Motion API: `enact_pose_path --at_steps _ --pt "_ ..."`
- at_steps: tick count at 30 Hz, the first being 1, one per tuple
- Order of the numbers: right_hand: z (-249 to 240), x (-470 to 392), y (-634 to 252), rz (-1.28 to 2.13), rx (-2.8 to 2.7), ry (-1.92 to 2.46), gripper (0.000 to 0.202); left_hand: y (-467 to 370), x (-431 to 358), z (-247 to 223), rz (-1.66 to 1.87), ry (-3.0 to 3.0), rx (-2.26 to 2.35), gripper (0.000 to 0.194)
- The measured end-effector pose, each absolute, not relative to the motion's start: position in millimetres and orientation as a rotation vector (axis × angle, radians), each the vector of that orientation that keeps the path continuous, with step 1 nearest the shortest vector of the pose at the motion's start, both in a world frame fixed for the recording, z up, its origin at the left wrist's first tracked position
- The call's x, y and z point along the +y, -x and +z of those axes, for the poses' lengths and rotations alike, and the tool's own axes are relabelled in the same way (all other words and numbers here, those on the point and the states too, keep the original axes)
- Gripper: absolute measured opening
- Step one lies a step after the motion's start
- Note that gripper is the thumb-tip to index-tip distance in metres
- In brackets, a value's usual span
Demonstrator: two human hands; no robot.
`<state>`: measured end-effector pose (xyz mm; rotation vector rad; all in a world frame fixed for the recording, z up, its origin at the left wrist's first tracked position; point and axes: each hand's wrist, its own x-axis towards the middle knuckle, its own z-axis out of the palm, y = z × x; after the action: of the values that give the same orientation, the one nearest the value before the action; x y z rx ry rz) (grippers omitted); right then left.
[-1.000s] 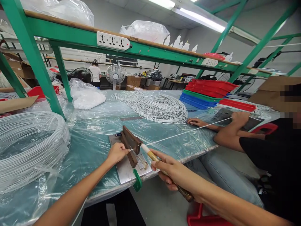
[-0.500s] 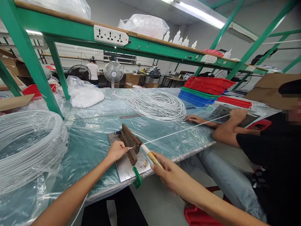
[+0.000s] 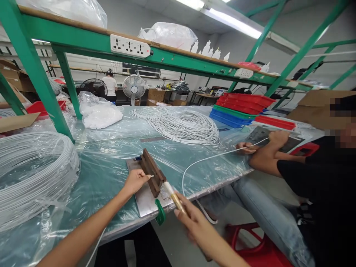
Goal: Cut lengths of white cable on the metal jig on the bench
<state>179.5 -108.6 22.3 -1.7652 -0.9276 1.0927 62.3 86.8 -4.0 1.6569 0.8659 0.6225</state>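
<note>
- Surface: table [image 3: 111, 163] under wrinkled clear plastic, greenish blue beneath. Green shelf frame [image 3: 91, 37] crosses above it.
- Room: pale walls, lit ceiling, boxes and benches at the back; red stool [image 3: 258, 244] below the table, right side.
- Brown block tool [image 3: 151, 172] on a metal plate [image 3: 143, 204] at the near table edge; green clamp [image 3: 160, 213] at that edge.
- Left hand [image 3: 135, 181]: thumb and fingers together on a short white cord end [image 3: 151, 176], over the block tool.
- Right hand [image 3: 198, 224]: closed around a handle [image 3: 178, 203], its pale front at the tool's near end. Slightly blurred.
- Person [image 3: 314, 174] at right holds a long white cord [image 3: 205, 158], which curves down to the table edge.
- Count: two fans [image 3: 134, 89], one white, one dark; two power strips [image 3: 130, 46], both on the shelf frame.
- One big wrapped coil [image 3: 63, 170] at left; one loose cord heap [image 3: 189, 128] mid-table, its loops too tangled to count.
- One tray stack [image 3: 241, 105]: red above green above blue.
- Two other people: one beside, one far back [image 3: 111, 86].
</note>
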Motion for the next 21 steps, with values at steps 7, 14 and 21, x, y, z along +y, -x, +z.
enact_pose_path --at_steps 7,14,21 --pt "148.9 -55.3 -211.0 1.486 -0.768 1.148 0.022 -13.1 64.3 55.3 0.511 -1.642 0.746 0.041" --pt "200.5 85.3 -225.7 1.366 -0.915 1.032 0.053 6.3 38.6 68.0 0.327 -1.372 0.705 0.038" --pt "183.0 200.3 -223.9 1.161 -1.016 1.390 0.053 9.8 29.2 64.7 0.376 -1.179 0.678 0.046"
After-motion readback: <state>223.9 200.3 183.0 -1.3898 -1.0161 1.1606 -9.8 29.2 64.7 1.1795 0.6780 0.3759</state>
